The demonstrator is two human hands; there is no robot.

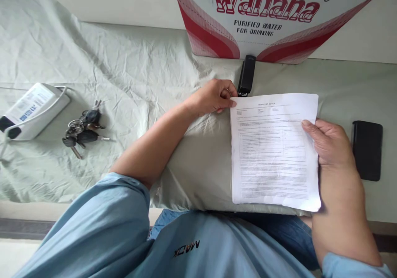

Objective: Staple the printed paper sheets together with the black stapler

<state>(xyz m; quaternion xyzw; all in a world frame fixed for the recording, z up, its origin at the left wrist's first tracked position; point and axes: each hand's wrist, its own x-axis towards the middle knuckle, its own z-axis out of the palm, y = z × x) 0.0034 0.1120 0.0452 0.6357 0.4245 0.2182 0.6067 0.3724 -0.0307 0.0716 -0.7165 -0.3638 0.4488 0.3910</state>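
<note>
One pale green sheet [124, 71], spread wrinkled over the bed and carrying everything else. One white-and-red carton [279, 17] of drinking water, standing at the far edge. One pillow [201, 174] in the same green, lying across the lap and serving as a rest. One printed paper [273, 154], lying flat on the right half of that pillow, text upward; whether a single leaf or several stacked, cannot tell. Two hands, both on the paper: left hand [214, 98] with fingers curled in, pinching the top left corner; right hand [328, 139] half closed around the right edge, thumb on top and fingers hidden beneath. One white boxy device [34, 110] with a cable, far to the left. One flat black case or phone [367, 149], just right of the right hand. One black stapler [246, 75], lying between carton and paper, its mouth just beside the pinched corner, touched by neither hand. One bunch of keys [81, 128], near the white device, at least two with black heads. Judged from this: paper squared up and brought to the stapler, no staple visible in the corner, so fastening seemingly not yet done.
</note>
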